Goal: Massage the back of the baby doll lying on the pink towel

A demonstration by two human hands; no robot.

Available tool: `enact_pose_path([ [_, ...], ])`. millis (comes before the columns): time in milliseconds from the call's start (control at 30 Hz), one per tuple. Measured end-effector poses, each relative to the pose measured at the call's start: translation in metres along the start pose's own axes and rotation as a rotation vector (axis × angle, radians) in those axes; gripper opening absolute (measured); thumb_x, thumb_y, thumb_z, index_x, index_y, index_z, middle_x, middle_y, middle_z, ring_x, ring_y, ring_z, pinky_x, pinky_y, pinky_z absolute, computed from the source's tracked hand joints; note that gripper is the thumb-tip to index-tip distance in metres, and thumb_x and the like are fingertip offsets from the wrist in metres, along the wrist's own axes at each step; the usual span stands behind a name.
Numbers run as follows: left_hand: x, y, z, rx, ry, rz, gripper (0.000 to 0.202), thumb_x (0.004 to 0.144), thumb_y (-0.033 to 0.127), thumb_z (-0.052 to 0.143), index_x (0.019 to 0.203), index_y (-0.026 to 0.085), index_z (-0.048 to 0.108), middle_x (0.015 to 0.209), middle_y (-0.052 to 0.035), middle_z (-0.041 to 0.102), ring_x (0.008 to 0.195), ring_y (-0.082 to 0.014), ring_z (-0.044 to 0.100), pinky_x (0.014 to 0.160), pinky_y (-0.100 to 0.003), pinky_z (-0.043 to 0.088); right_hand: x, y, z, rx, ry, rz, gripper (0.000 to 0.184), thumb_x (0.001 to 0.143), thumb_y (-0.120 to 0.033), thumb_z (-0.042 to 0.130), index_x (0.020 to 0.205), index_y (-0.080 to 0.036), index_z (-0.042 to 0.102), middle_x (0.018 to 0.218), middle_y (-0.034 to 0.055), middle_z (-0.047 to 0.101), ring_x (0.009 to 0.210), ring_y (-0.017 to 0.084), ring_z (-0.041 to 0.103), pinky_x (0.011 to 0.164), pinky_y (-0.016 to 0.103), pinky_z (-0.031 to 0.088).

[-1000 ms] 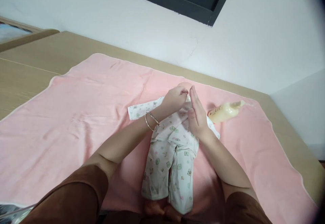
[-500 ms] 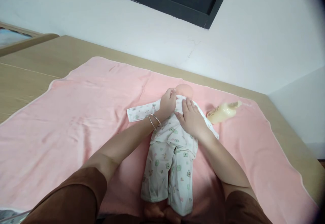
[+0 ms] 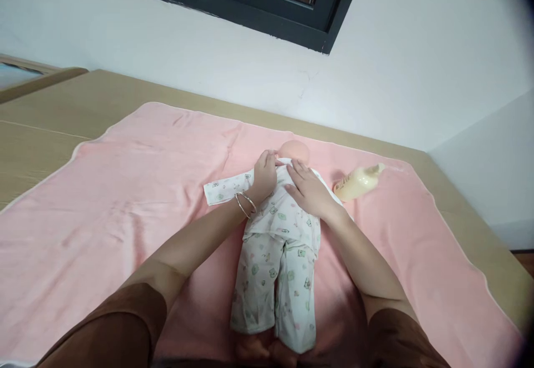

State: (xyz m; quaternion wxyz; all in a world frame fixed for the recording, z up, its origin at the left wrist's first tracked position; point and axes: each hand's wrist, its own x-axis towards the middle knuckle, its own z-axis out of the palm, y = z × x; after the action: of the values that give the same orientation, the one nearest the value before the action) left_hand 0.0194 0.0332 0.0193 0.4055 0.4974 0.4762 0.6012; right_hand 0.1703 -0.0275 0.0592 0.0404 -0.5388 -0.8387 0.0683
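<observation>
A baby doll lies stretched out on a pink blanket, its smooth head at the far end. It wears a white long-sleeved shirt and matching trousers, both printed with small green and pink figures. My right hand rests flat on the upper shirt, fingers stretched toward the collar. At the shoulder and neck, my left hand touches the collar edge with bent fingers, its thumb apart from them. One sleeve points out left; the other is mostly hidden by my right arm.
A pale yellow pump bottle lies on its side on the blanket, right of the doll. Beneath the blanket is a wooden surface. A white wall with a dark-framed window rises behind it.
The view has shifted slightly. My left hand's fingers have loosened and spread a little at the collar. My right hand stays flat on the shirt, a little closer to the collar.
</observation>
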Motion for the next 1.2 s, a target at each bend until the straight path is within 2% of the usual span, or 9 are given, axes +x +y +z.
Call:
enact_pose_path([
  [133, -0.001, -0.002, 0.001, 0.009, -0.005, 0.006, 0.028, 0.103, 0.033, 0.037, 0.097, 0.023, 0.062, 0.075, 0.0000, 0.070, 0.087, -0.0189, 0.068, 0.092, -0.033, 0.051, -0.018, -0.018, 0.008, -0.060, 0.008, 0.150, 0.079, 0.107, -0.051, 0.034, 0.161, 0.005, 0.023, 0.169, 0.0308, 0.016, 0.160, 0.039, 0.014, 0.127, 0.057, 0.022],
  [267, -0.001, -0.005, 0.002, 0.001, -0.003, 0.001, 0.028, 0.103, 0.034, 0.038, 0.096, 0.022, 0.062, 0.075, 0.0002, 0.070, 0.085, -0.0184, 0.068, 0.090, -0.032, 0.052, -0.021, -0.026, 0.009, -0.051, 0.011, -0.027, 0.063, 0.107, -0.040, 0.037, 0.162, -0.010, 0.034, 0.172, 0.0184, 0.017, 0.161, 0.036, 0.007, 0.129, 0.059, 0.017],
  [400, 0.000, -0.006, 0.000, 0.012, -0.010, 0.012, 0.027, 0.103, 0.034, 0.038, 0.100, 0.022, 0.062, 0.077, 0.0000, 0.070, 0.087, -0.0185, 0.069, 0.091, -0.033, 0.052, -0.001, 0.002, 0.004, 0.056, 0.022, -0.174, 0.053, 0.107, -0.042, 0.040, 0.156, -0.023, 0.046, 0.173, 0.0087, 0.023, 0.162, 0.031, 0.010, 0.129, 0.060, 0.014],
  [500, -0.001, -0.005, -0.001, 0.042, -0.048, 0.027, 0.028, 0.104, 0.035, 0.037, 0.101, 0.022, 0.063, 0.081, -0.0013, 0.072, 0.092, -0.0193, 0.069, 0.092, -0.034, 0.052, 0.004, 0.012, 0.005, 0.106, 0.069, -0.064, 0.066, 0.105, -0.052, 0.043, 0.161, -0.016, 0.037, 0.172, 0.0157, 0.020, 0.161, 0.032, 0.011, 0.127, 0.058, 0.020],
  [633, -0.009, -0.005, -0.003, 0.060, -0.061, 0.080, 0.032, 0.105, 0.037, 0.036, 0.092, 0.022, 0.061, 0.084, -0.0033, 0.073, 0.096, -0.0204, 0.069, 0.096, -0.035, 0.052, -0.012, -0.015, 0.011, 0.043, 0.083, 0.164, 0.073, 0.107, -0.050, 0.036, 0.160, 0.001, 0.030, 0.168, 0.0283, 0.023, 0.160, 0.037, 0.017, 0.126, 0.057, 0.025],
  [767, -0.020, -0.007, -0.007, 0.079, -0.080, 0.100, 0.034, 0.106, 0.039, 0.034, 0.096, 0.022, 0.062, 0.099, -0.0050, 0.074, 0.103, -0.0194, 0.069, 0.097, -0.034, 0.051, -0.020, -0.036, 0.013, -0.047, 0.028, -0.053, 0.058, 0.106, -0.037, 0.037, 0.159, -0.013, 0.040, 0.171, 0.0144, 0.025, 0.160, 0.039, 0.013, 0.126, 0.069, 0.015],
  [867, -0.023, -0.008, -0.010, 0.102, -0.114, 0.102, 0.033, 0.106, 0.040, 0.035, 0.104, 0.023, 0.063, 0.104, -0.0054, 0.074, 0.103, -0.0197, 0.069, 0.094, -0.034, 0.053, -0.009, -0.022, 0.010, -0.002, 0.025, -0.144, 0.054, 0.106, -0.041, 0.040, 0.157, -0.023, 0.044, 0.171, 0.0070, 0.028, 0.160, 0.034, 0.016, 0.126, 0.068, 0.012],
  [1033, -0.021, -0.007, -0.011, 0.301, -0.200, 0.168, 0.027, 0.100, 0.032, 0.044, 0.111, 0.021, 0.065, 0.116, -0.0086, 0.074, 0.111, -0.0234, 0.067, 0.101, -0.041, 0.053, 0.004, 0.004, 0.007, 0.104, 0.107, 0.112, 0.064, 0.107, -0.049, 0.036, 0.159, -0.011, 0.038, 0.170, 0.0166, 0.029, 0.159, 0.031, 0.024, 0.126, 0.051, 0.027],
  [1200, -0.021, -0.010, -0.009, 0.571, -0.266, 0.308, 0.037, 0.096, 0.025, 0.045, 0.125, 0.016, 0.065, 0.131, -0.0133, 0.071, 0.124, -0.0268, 0.063, 0.113, -0.047, 0.047, -0.012, -0.012, -0.001, -0.003, 0.097, 0.274, 0.065, 0.107, -0.050, 0.034, 0.155, -0.007, 0.040, 0.159, 0.0225, 0.047, 0.150, 0.034, 0.040, 0.118, 0.046, 0.036],
])
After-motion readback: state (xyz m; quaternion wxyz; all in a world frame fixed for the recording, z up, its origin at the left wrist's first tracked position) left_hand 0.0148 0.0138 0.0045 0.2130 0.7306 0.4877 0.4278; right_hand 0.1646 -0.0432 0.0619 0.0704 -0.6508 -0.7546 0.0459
